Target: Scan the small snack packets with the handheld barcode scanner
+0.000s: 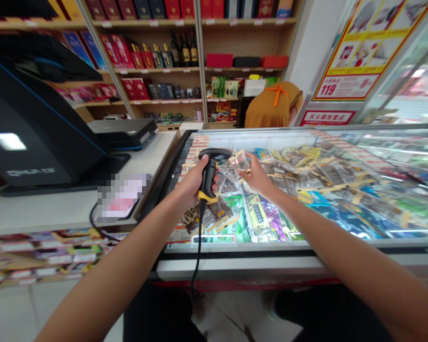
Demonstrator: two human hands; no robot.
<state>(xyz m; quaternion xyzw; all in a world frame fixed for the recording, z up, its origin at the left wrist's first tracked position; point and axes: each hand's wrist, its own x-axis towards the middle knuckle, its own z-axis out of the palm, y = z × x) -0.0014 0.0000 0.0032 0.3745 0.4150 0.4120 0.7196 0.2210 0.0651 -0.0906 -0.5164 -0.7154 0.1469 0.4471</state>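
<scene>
My left hand (191, 183) is wrapped round the grip of a black and yellow barcode scanner (209, 172), whose head points right over the glass lid of a chest freezer (257, 247). The scanner's black cable hangs down past the freezer's front edge. My right hand (257, 176) pinches a small packet (239, 161) with a clear, printed wrapper, held just in front of the scanner head. Under the glass lie many ice-cream packets.
To the left, a white counter (57, 209) carries a black till screen (32, 128), a flat black scale (123, 130) and a blurred card. Shelves of red boxes and bottles (153, 52) fill the back wall. An orange-covered object (273, 102) stands behind the freezer.
</scene>
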